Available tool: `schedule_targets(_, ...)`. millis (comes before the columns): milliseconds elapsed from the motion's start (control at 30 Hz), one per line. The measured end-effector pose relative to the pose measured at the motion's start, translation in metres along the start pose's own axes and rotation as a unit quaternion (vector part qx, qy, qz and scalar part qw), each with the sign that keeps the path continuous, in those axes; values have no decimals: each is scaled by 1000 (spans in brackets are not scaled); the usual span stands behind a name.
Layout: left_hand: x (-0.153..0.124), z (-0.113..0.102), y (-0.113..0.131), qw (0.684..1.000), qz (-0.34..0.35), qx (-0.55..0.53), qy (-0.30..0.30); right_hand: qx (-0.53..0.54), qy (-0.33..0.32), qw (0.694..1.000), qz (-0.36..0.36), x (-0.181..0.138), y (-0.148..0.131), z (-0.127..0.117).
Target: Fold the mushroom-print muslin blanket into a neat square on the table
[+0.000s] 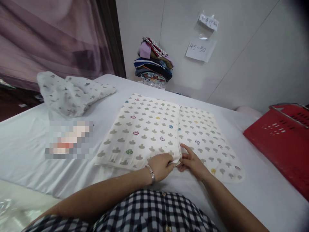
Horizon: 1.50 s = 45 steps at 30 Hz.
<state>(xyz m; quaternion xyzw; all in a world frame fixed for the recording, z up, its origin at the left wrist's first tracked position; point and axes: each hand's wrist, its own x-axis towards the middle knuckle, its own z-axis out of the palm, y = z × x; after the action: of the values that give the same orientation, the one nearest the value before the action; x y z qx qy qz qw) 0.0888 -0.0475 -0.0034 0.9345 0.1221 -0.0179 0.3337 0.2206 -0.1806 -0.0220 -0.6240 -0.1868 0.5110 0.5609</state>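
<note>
1. My left hand [158,167] is at the near end of the cloth [149,125], its thumb and index finger clamped on the edge of the upper layer.
2. My right hand [195,163] is just beside it, at the same edge; its index finger is spread from the others, and I cannot tell whether those fingers grip the cloth.
3. The cloth lies in front of me on the white tabletop [72,174], its left part overlapping the right. Grey mushrooms cover it, with a few in red, green, blue, yellow and purple.
4. I wear a bracelet [152,176] on my left wrist and a checked shirt [154,209].
5. Left of the cloth, a pixelated patch [72,138] hides something; beyond it sits a crumpled printed bundle [70,93].
6. A red basket [277,138] is at my right.
7. Beyond the tabletop's far edge, a clothes stack [154,64] rises by the wall [231,58], where a paper [201,50] reads "45-50".
</note>
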Motion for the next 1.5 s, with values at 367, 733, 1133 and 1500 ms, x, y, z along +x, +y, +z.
schedule_targets(367, -2, 8, -1, 993, 99, 66, -2, 59, 8, 998, -6, -3, 5, 1)
schedule_targets(733, -12, 0, 3, 981, 126, 142, -25, 1, 24, 999, -25, -7, 2, 6)
schedule_targets(1133, -12, -3, 5, 953, 166, 240, 83, 99, -3, 994, -35, -8, 5, 7)
schedule_targets(1500, -13, -3, 2, 949, 175, 234, 117, 43, 23, 998, -42, -11, 7, 11)
